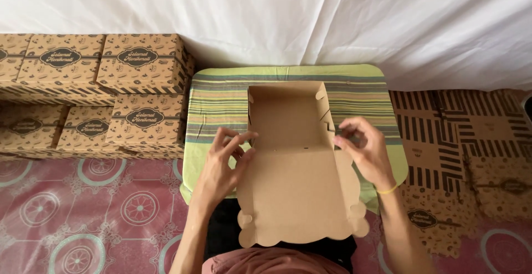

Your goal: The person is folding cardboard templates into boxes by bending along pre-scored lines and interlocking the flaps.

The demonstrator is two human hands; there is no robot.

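Your left hand point(221, 166) and right hand point(363, 149) pinch opposite side walls of a half-folded brown cardboard box point(291, 157) on a striped green tray table point(219, 99). Finished printed boxes point(111, 85) are stacked at far left.

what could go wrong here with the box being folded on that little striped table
The left hand and right hand pinch the side walls of the half-folded cardboard box; an uneven squeeze might crease a wall or tear a tab. Its scalloped lid overhangs the striped table toward the lap, so it could bend or tip off.
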